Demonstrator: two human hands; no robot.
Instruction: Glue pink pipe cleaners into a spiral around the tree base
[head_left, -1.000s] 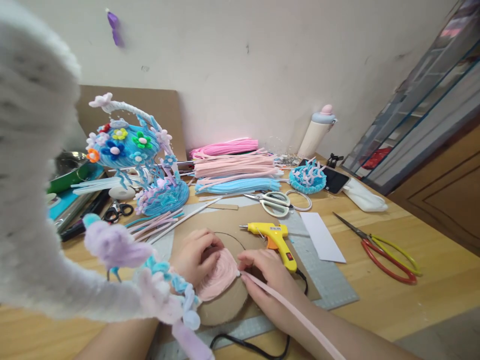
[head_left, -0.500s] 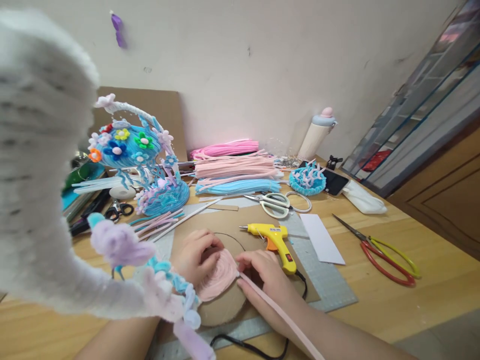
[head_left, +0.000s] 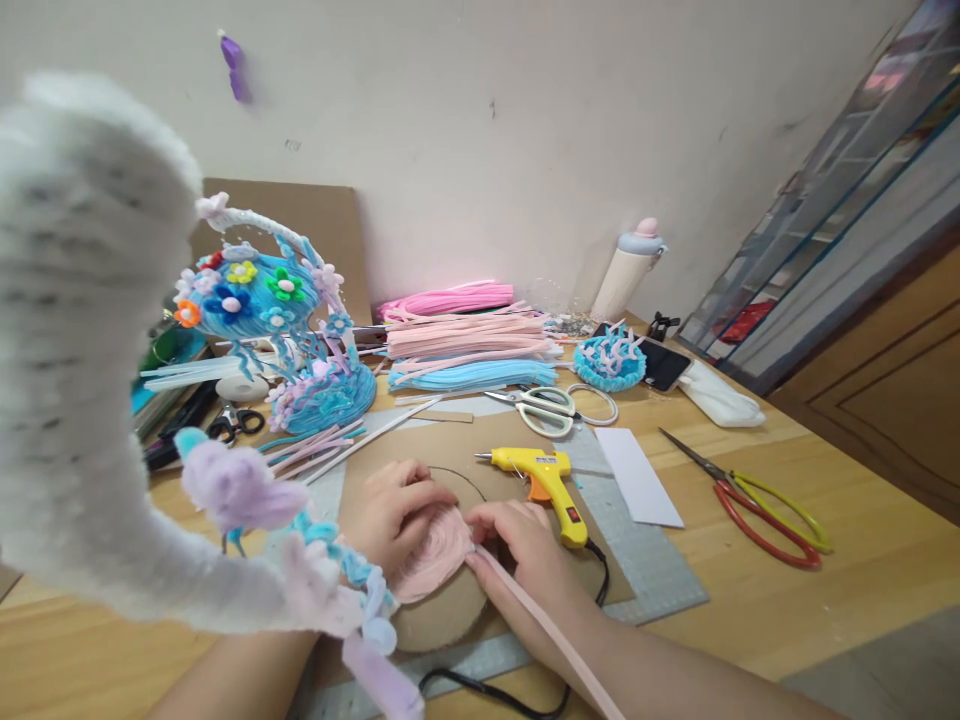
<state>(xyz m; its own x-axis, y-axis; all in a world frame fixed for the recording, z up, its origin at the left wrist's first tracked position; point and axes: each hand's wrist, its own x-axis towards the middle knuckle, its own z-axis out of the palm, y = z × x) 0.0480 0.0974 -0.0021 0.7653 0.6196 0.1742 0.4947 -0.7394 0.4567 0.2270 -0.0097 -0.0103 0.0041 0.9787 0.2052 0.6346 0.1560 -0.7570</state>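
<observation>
A pink pipe-cleaner coil (head_left: 435, 556), wound in a flat spiral, lies on a round cardboard disc (head_left: 450, 622). My left hand (head_left: 395, 517) is at the coil's upper left, its fingers bent and pressed onto it. Between thumb and forefinger, my right hand (head_left: 525, 550) pinches the pink pipe cleaner (head_left: 551, 632) at the coil's right edge. The loose end runs down over my right wrist to the lower right. Just beyond that hand rests a yellow glue gun (head_left: 546, 480) on its side, its nozzle pointing left.
A large white fuzzy arch (head_left: 82, 380) with lilac flowers blocks the left foreground. Behind stand a blue flowered pipe-cleaner lamp shape (head_left: 255, 295) and pipe-cleaner bundles (head_left: 469, 340). Scissors (head_left: 551, 410), red-and-yellow-handled scissors (head_left: 765, 515) and a white card (head_left: 637, 475) lie rightward. A black cord (head_left: 495, 692) crosses the front.
The whole view has shifted slightly. Both hands keep their places at the coil, the right still pinching the pink pipe cleaner at its edge.
</observation>
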